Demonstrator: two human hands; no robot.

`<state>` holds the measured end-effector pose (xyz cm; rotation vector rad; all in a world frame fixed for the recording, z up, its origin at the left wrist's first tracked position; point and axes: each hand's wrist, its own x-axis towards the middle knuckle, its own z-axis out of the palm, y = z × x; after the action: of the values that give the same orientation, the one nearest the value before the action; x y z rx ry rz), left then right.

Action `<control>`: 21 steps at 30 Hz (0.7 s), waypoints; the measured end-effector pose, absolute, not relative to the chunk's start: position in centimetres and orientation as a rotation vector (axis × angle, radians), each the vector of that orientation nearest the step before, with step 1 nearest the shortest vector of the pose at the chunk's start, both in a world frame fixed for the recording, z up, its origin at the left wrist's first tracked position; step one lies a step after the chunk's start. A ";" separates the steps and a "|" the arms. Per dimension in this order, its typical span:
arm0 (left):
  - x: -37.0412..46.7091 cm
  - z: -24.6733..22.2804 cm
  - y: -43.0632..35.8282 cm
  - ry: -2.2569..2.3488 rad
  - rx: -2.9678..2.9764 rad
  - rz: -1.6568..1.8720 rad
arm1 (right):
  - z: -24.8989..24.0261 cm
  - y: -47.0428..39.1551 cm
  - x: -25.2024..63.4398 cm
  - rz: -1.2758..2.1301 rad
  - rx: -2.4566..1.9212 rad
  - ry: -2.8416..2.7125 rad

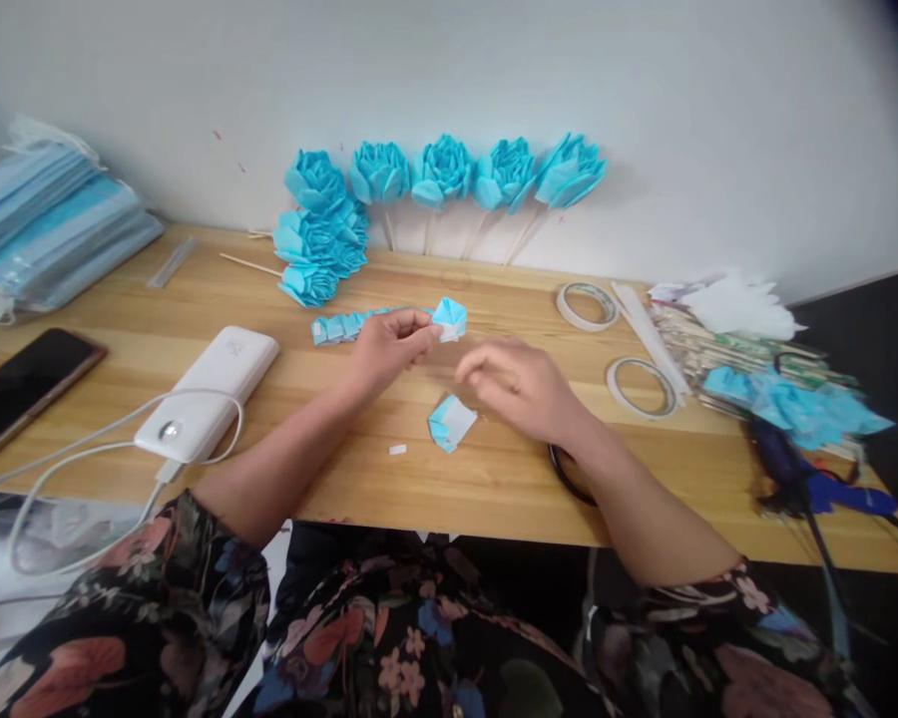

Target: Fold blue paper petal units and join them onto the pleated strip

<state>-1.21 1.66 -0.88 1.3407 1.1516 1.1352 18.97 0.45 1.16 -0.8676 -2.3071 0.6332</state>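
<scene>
My left hand [396, 344] pinches a folded blue petal [450, 316] with a white lower edge, held above the table. Close by on its right, my right hand [520, 384] has its fingers curled in towards the thumb. Motion blurs its fingertips, and I cannot make out what they hold, if anything. Below my hands a second folded piece, blue and white [453, 423], lies on the wood beside a small white scrap [397, 450]. Behind my left hand runs a row of folded blue pieces [338, 327], partly hidden by that hand.
Blue flowers [441, 172] on sticks lean along the wall, with more heaped [314, 239] at left. Tape rolls [642, 388], sticks [725, 344] and a blue glue gun [830, 491] are at right. A power bank [210, 389], phone [30, 384] and packed masks [52, 224] lie left.
</scene>
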 end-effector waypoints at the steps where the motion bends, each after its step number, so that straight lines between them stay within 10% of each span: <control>1: -1.2 -0.9 1.6 1.149 1.346 1.117 | 1.3 0.8 19.4 0.647 -0.975 -2.192; 21: -2.6 3.5 3.3 1.457 1.938 1.063 | 0.3 4.9 22.0 0.958 -1.157 -1.346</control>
<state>-2.57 3.26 3.47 1.9382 1.4570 1.0632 22.01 4.89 0.34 -1.1573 -1.3465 0.9585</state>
